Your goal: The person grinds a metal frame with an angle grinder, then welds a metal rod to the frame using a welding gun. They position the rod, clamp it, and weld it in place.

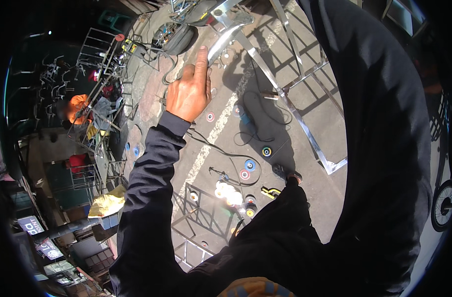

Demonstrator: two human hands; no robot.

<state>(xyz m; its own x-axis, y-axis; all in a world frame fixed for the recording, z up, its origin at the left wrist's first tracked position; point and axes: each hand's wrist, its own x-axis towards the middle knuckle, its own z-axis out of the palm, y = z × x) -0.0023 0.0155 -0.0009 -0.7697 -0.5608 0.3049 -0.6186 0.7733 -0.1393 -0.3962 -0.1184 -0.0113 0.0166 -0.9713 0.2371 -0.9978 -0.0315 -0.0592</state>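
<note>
My left hand [189, 94] reaches forward with its back up and the index finger stretched out. The other fingers fold under and are mostly hidden. The fingertip is at a shiny, bent metal piece [223, 45] at the corner of a welded metal frame [268, 72]; whether it touches cannot be told. The frame's square tubes run down to the right, ending in a short crosspiece [337, 165]. My right arm [379, 114], in a dark sleeve, rises past the top edge, so that hand is out of view.
Near my feet lie a blue disc [249, 165], a red-and-white disc [244, 174], a yellow-and-black tool [270, 192] and a dark cable [218, 148]. A person in orange [80, 108] sits among metal frames at left. A bag of tools [179, 38] stands ahead; a bicycle wheel [443, 205] is at right.
</note>
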